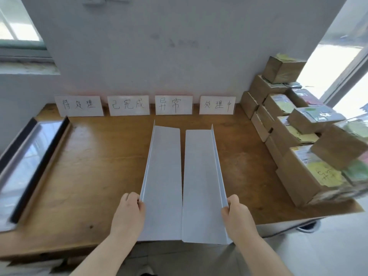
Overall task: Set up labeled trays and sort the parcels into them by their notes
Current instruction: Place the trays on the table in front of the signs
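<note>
Two long white L-shaped tray panels lie side by side down the middle of the wooden table [95, 156]. My left hand [129, 212] grips the raised outer edge of the left panel [163, 176] near its front end. My right hand [237, 214] grips the raised outer edge of the right panel [201, 176]. Several white handwritten label cards stand against the wall at the table's back, among them one at the left [79, 105] and one at the right [217, 105]. Brown cardboard parcels [298, 172] with yellow and green notes are stacked along the right side.
A long black-edged tray with a glossy sheet [29, 156] lies along the table's left edge. Bare wood shows between it and the panels. The wall stands right behind the cards, with windows at far left and right. The panels overhang the table's front edge.
</note>
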Available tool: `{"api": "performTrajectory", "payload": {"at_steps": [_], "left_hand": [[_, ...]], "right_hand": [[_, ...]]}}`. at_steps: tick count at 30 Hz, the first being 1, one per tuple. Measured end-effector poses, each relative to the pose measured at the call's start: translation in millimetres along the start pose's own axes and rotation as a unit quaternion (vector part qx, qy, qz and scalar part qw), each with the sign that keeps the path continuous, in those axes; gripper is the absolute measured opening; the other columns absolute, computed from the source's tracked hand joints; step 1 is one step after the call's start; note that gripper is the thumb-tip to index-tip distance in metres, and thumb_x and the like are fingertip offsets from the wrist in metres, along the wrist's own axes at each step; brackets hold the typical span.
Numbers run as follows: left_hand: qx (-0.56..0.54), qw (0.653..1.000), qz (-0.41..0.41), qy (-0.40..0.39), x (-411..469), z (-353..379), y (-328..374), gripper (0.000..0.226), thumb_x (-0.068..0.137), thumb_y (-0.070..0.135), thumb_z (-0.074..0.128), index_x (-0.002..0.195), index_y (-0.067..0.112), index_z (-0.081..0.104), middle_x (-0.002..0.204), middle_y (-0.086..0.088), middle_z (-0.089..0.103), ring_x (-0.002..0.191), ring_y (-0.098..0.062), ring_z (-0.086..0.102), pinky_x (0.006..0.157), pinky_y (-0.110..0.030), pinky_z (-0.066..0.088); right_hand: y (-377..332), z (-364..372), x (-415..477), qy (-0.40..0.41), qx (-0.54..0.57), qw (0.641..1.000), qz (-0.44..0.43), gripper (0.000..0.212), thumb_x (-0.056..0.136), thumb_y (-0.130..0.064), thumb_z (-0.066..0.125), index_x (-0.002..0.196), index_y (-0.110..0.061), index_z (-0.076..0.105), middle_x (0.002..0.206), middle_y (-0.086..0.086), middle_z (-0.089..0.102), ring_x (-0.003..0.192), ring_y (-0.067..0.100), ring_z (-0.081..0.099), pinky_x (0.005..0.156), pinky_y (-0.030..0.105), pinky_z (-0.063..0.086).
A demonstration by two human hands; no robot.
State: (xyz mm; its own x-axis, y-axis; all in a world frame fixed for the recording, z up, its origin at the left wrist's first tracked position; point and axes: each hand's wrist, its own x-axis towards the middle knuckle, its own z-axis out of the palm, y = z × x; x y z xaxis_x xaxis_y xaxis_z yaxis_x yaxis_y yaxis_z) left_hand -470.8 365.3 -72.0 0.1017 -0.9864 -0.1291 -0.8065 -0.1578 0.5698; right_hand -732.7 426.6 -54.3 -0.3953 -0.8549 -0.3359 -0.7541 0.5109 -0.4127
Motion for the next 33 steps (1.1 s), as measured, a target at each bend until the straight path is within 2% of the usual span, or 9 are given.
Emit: {"api": "performTrajectory", "payload": {"at_steps": [5,13,17,20,22,24,26,28,33], "left_hand": [[0.012,1.0,0.0,-0.009,24,10,-1,0.016,0.098,0.015,0.042,0.085,0.011,0.051,0.087,0.001,0.043,0.065,-0.018,0.049,0.053,-0.026,0.033],[0.096,0.987,0.071,-0.111,69,37,7,0.017,0.099,0.023,0.044,0.103,0.012,0.056,0.091,0.006,0.043,0.067,-0.006,0.041,0.065,-0.015,0.035],[0.126,0.977,0.11,-0.132,82,46,16,0.026,0.093,0.03,0.057,0.11,0.011,0.056,0.093,0.003,0.045,0.063,-0.007,0.037,0.075,-0.028,0.046],[0.218,0.949,0.202,-0.106,85,50,14,0.071,0.045,0.013,0.093,0.11,0.0,0.065,0.094,-0.012,0.059,0.077,-0.023,0.058,0.062,-0.032,0.055],[0.275,0.925,0.239,-0.105,83,57,24,0.091,0.029,0.005,0.092,0.115,-0.005,0.064,0.11,-0.02,0.061,0.098,-0.035,0.06,0.072,-0.04,0.057],[0.294,0.901,0.279,-0.156,76,64,44,0.092,0.054,0.009,0.088,0.134,-0.008,0.047,0.14,-0.025,0.046,0.127,-0.037,0.048,0.098,-0.043,0.046],[0.308,0.882,0.299,-0.194,72,82,54,0.072,0.096,0.015,0.051,0.15,-0.001,0.007,0.159,-0.016,0.004,0.147,-0.028,0.011,0.117,-0.037,0.014],[0.301,0.888,0.267,-0.222,72,97,61,0.063,0.104,0.027,0.027,0.149,0.007,-0.012,0.156,-0.006,-0.019,0.148,-0.022,-0.008,0.118,-0.034,0.0],[0.324,0.875,0.236,-0.271,76,117,70,0.067,0.103,0.041,0.023,0.138,0.011,-0.027,0.145,-0.001,-0.033,0.145,-0.018,-0.019,0.112,-0.029,-0.012]], "right_hand": [[-1,1,26,0.012,-0.01,1.0,0.022,0.021,0.098,-0.023,0.039,0.113,-0.011,0.047,0.093,0.006,0.059,0.08,0.022,0.055,0.072,0.033,0.048],[-3,8,82,-0.007,-0.113,0.991,0.074,0.02,0.097,-0.02,0.039,0.115,-0.011,0.042,0.1,0.005,0.061,0.078,0.019,0.056,0.062,0.026,0.043],[-4,13,94,0.009,-0.141,0.987,0.083,0.025,0.095,-0.018,0.048,0.118,-0.015,0.039,0.104,0.001,0.061,0.088,0.015,0.062,0.06,0.02,0.048],[-9,20,93,0.072,-0.194,0.978,-0.02,0.064,0.095,-0.015,0.046,0.15,-0.014,0.012,0.156,0.005,0.021,0.143,0.023,0.022,0.112,0.03,0.028],[-18,27,94,0.05,-0.199,0.972,-0.117,0.072,0.096,-0.008,0.039,0.151,-0.013,-0.006,0.16,0.005,-0.01,0.145,0.022,-0.015,0.116,0.033,0.0],[-25,38,103,0.001,-0.185,0.967,-0.175,0.068,0.097,-0.006,0.032,0.149,-0.011,-0.011,0.15,0.0,-0.025,0.137,0.017,-0.027,0.111,0.03,-0.009],[-26,47,115,-0.044,-0.175,0.969,-0.171,0.063,0.1,-0.009,0.029,0.15,-0.01,-0.01,0.145,-0.003,-0.03,0.139,0.016,-0.026,0.11,0.029,-0.011],[-19,52,126,-0.077,-0.179,0.969,-0.151,0.059,0.103,-0.019,0.025,0.15,-0.01,-0.01,0.154,0.0,-0.025,0.145,0.019,-0.019,0.114,0.032,-0.009],[7,44,138,-0.124,-0.187,0.962,-0.157,0.06,0.104,-0.031,0.022,0.149,-0.013,-0.014,0.158,0.001,-0.019,0.137,0.012,-0.026,0.114,0.032,-0.01]]}}
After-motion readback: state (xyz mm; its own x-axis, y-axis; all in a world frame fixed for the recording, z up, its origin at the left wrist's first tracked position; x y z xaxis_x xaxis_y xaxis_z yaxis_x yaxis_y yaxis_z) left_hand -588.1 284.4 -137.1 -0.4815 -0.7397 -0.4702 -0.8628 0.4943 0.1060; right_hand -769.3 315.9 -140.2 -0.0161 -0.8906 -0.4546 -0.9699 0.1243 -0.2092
